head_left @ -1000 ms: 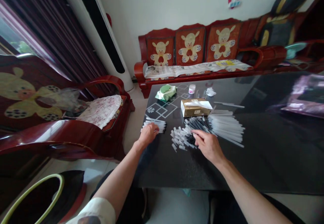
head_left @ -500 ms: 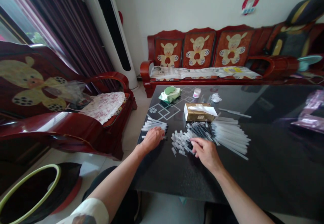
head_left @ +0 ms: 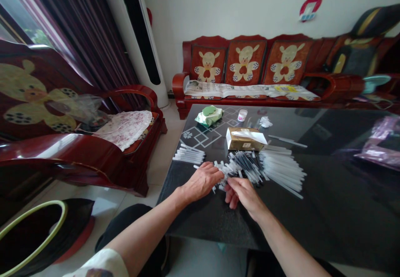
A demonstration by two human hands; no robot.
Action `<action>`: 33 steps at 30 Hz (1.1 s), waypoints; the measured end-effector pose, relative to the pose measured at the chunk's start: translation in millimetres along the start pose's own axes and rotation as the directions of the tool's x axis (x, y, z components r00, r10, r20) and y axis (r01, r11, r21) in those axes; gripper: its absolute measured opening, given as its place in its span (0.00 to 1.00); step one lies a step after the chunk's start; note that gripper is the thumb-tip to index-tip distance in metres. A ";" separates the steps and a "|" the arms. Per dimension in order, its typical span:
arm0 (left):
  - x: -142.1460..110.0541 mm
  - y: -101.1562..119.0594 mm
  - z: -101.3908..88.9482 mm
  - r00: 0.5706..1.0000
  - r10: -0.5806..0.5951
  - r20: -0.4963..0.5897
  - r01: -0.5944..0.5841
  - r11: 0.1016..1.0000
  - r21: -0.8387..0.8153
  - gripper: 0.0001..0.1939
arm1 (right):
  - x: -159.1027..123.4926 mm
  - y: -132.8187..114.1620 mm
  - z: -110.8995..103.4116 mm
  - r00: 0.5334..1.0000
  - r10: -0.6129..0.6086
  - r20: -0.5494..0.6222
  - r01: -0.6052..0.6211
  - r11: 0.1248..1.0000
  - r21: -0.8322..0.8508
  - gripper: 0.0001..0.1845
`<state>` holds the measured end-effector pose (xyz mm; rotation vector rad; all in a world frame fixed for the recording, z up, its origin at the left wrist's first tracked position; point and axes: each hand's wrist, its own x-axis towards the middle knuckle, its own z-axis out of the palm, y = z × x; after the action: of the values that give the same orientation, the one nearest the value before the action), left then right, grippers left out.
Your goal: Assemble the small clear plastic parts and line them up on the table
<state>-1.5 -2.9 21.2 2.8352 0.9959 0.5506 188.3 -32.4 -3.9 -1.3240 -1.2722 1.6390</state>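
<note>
My left hand (head_left: 204, 182) is closed over a white pen (head_left: 196, 167), whose end pokes out on the left behind the knuckles. My right hand (head_left: 242, 193) pinches with thumb and forefinger close to the left fingertips; what it holds is too small and hidden to make out. Both hands are just over a pile of translucent pen caps (head_left: 229, 167), which they partly cover. Beyond the right hand lie black pen refills (head_left: 246, 162), beside a fan of translucent pen barrels (head_left: 283, 166). A row of white pens (head_left: 189, 154) rests at the table's left edge.
On the dark table (head_left: 331, 202) stand a gold tissue box (head_left: 245, 143), a green wipes pack (head_left: 209, 116), a small white tub (head_left: 242, 115) and crumpled tissue (head_left: 266, 122). Loose barrels (head_left: 287, 141) lie behind; a purple plastic bag (head_left: 381, 143) is at right.
My left hand has left the row of pens and moved right, bringing a pen to my right hand. My right hand has shifted slightly left and nearer to me, over the caps.
</note>
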 end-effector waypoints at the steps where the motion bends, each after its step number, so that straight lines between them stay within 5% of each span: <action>1: -0.2 0.9 0.1 1.000 0.000 0.006 0.000 1.000 -0.003 0.11 | -0.4 0.0 0.4 1.000 0.004 0.010 -0.004 1.000 0.016 0.26; 4: -1.3 2.2 -1.4 0.999 -0.020 -0.031 0.018 0.998 -0.054 0.10 | -1.4 0.7 1.0 1.000 0.002 0.030 -0.005 0.996 0.084 0.24; 6: -2.4 -0.2 -4.1 0.983 -0.105 -0.148 0.086 0.988 -0.129 0.09 | -1.8 0.5 0.1 1.000 -0.001 0.020 -0.002 0.989 0.148 0.23; 9: -4.4 -10.8 -7.8 0.840 -0.404 -0.362 0.272 0.891 -0.363 0.16 | -2.7 -1.6 -2.6 0.999 -0.013 -0.034 0.020 0.973 0.231 0.22; 12: -5.7 -23.2 -5.9 0.664 -0.701 -0.260 0.323 0.582 -0.747 0.18 | -4.1 -4.0 -4.1 0.998 -0.040 -0.057 0.053 0.965 0.257 0.21; 16: -3.5 -25.0 4.4 0.695 -0.688 0.208 0.226 -0.065 -0.972 0.24 | -5.3 -3.9 -1.1 0.998 -0.058 0.008 0.055 0.971 0.232 0.21; 18: -1.4 -20.8 9.4 0.720 -0.636 0.278 0.199 -0.194 -0.960 0.24 | -5.7 -3.5 1.6 0.998 -0.053 0.042 0.042 0.974 0.223 0.21; 33: 0.2 -15.7 18.5 0.706 -0.662 0.253 0.161 -0.197 -0.967 0.23 | -6.5 -8.4 5.2 0.993 -0.003 0.114 -0.028 0.963 0.267 0.22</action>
<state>-3.9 10.3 0.9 0.8788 0.8881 1.0985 184.3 -37.2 6.1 -1.0888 -1.0609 1.8444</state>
